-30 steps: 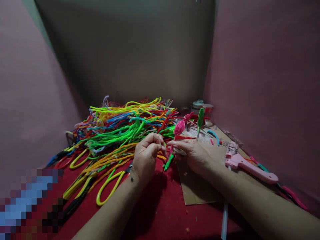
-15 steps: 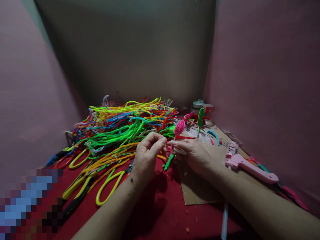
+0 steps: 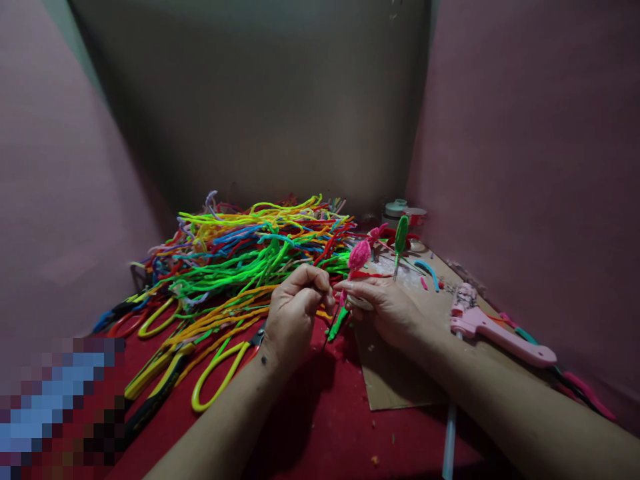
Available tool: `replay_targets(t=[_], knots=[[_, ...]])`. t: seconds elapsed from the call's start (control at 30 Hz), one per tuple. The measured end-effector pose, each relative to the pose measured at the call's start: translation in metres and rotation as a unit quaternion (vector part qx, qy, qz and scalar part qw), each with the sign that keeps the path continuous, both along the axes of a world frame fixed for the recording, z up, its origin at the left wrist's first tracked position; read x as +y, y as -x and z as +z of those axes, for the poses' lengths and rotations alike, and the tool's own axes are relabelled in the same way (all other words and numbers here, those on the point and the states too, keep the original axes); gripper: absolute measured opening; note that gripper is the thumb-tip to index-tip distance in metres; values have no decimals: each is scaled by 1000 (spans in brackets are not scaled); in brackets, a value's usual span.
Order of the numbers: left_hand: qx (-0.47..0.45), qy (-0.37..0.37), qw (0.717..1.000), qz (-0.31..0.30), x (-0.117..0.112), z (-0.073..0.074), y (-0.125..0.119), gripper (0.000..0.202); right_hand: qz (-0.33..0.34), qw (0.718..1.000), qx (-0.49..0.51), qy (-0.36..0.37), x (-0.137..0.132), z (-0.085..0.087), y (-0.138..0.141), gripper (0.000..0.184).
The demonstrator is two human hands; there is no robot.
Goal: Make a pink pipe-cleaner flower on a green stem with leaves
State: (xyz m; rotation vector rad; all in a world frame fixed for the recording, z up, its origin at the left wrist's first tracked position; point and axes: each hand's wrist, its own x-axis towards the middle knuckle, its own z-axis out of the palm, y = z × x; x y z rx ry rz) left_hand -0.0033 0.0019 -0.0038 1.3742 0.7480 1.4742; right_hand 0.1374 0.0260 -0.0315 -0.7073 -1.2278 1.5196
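Observation:
A pink pipe-cleaner flower bud (image 3: 359, 255) stands upright above the fingers of my right hand (image 3: 383, 303), which pinch its stem. Close on its left, my left hand (image 3: 300, 307) is closed with thumb and forefinger together beside the lower stem; anything inside those fingers is too small or hidden to make out. Below the fingertips a green fuzzy piece (image 3: 338, 325) shows, along with a thin dark stem. Behind my right hand rises a green pipe-cleaner leaf (image 3: 401, 235) on a thin stem, its lower end hidden by the hand.
A big heap of coloured pipe cleaners (image 3: 250, 257) fills the back left. Yellow-handled scissors (image 3: 220, 380) and yellow-black pliers (image 3: 163, 370) lie left on the red cloth (image 3: 295, 427). Right, a pink glue gun (image 3: 505, 337) rests by a cardboard sheet (image 3: 390, 380). A jar (image 3: 396, 210) stands behind.
My left hand has turned slightly, its fingers curling lower beside the stem. My right hand and the pink bud have stayed in place.

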Motion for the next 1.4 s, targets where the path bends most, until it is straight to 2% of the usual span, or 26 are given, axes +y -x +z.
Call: replay_targets(t=[0.2,0.37,0.4,0.5,0.6,0.67,0.77,0.9,1.0,1.1,1.17,1.23,1.4], knots=[[-21,40,999,-25,2,-2,1,16,13,1000,10,6,1,-1,0,19],[17,57,998,-3,1,-1,2,7,0,1000,18,13,2,-2,-1,14],[30,66,997,7,0,-1,2,5,-2,1000,24,12,2,-2,-1,14],[94,81,991,58,0,1,0,20,1,999,45,19,2,-1,-1,9],[178,31,977,111,2,-2,-3,21,-9,998,51,39,2,0,-1,9],[234,1,966,113,4,-6,-5,17,-18,997,54,43,3,0,-1,8],[315,-7,942,112,4,-13,-7,18,-23,996,73,37,4,0,-1,7],[348,-21,930,118,3,-18,-8,15,-22,994,93,43,3,-1,0,10],[327,-32,939,102,2,-16,-8,16,-5,993,107,41,1,-1,2,10],[268,23,960,79,2,-12,-8,16,-1,992,122,13,-1,1,3,10],[195,95,976,24,2,-10,-7,19,5,994,113,7,-1,2,3,11],[112,163,979,-52,2,-6,-5,21,24,995,99,13,-1,3,2,14],[-5,249,950,-190,1,2,3,13,64,991,119,-6,-2,6,0,20]])
